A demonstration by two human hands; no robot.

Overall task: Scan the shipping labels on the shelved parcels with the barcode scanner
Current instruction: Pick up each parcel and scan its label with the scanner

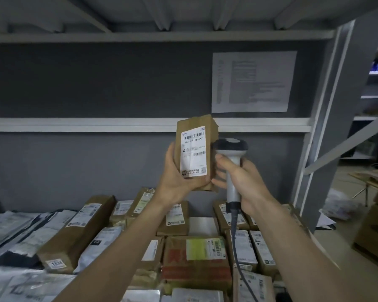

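Note:
My left hand [175,177] holds a small brown cardboard parcel [212,131] upright above the shelf, its white shipping label [193,153] with barcodes facing me. My right hand [238,177] grips the grey handle of a barcode scanner [230,147], whose dark head sits right beside the parcel's right edge. Two right fingertips touch the parcel's side. The scanner's cable [238,258] hangs down over the shelved parcels.
Many labelled boxes [196,258] and grey poly mailers [15,236] lie packed on the shelf below. A printed sheet [253,81] hangs on the grey back wall. A metal shelf upright [321,131] stands at right, with cardboard boxes [375,232] on the floor beyond.

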